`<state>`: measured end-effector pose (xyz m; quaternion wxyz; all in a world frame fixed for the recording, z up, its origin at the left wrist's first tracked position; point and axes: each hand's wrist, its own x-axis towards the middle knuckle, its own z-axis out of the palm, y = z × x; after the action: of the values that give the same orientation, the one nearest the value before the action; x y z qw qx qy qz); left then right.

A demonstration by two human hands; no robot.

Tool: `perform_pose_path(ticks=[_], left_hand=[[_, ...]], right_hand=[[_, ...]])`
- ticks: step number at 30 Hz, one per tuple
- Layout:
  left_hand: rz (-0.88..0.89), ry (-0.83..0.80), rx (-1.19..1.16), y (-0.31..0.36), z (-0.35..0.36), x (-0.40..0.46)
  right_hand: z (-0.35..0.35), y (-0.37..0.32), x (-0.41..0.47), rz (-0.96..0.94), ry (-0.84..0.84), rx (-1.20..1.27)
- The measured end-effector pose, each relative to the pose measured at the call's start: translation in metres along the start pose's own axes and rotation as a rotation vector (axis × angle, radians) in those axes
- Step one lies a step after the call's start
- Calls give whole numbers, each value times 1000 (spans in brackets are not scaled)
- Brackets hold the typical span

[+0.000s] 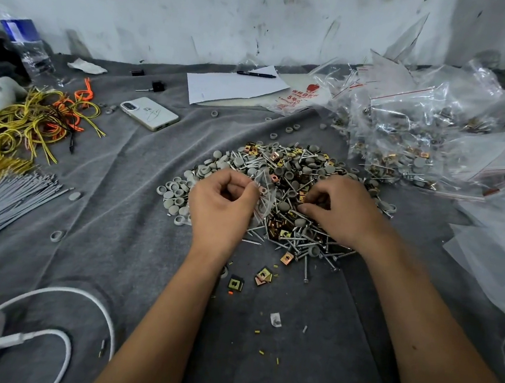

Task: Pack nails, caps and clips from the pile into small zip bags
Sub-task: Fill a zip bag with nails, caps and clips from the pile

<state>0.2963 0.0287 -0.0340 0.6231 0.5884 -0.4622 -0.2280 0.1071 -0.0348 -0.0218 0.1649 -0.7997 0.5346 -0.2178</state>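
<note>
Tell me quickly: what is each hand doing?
Left hand: pinches a small clear plastic zip bag.
Right hand: fingers curled, picking in the mixed hardware pile; its catch cannot be told.

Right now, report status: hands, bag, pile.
Left hand pinching small clear zip bag over pile. Right hand picking among clips and nails. Filled bags stacked far right. Nothing blocking.
</note>
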Motion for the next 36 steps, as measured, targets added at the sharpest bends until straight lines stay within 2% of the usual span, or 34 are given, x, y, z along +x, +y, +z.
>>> perform_pose_path(ticks=[6, 13, 19, 22, 30, 36], left_hand=[[-7, 1, -11, -2, 1, 2], [-2, 0, -1, -3, 0, 2], [-10, -5, -5, -4, 0, 2], [-15, -12, -9, -5, 1, 3], [-1, -30, 6, -5, 3, 3], [60, -50, 43, 0, 3, 1]], right_hand=[[2, 2, 0, 4, 51, 31], [-5, -4, -2, 31, 230, 377], [-2, -9, -3, -49, 107, 278], [-2, -13, -4, -69, 81, 323], [6, -33, -11, -269, 160, 441], [10, -38, -13, -407, 217, 284]])
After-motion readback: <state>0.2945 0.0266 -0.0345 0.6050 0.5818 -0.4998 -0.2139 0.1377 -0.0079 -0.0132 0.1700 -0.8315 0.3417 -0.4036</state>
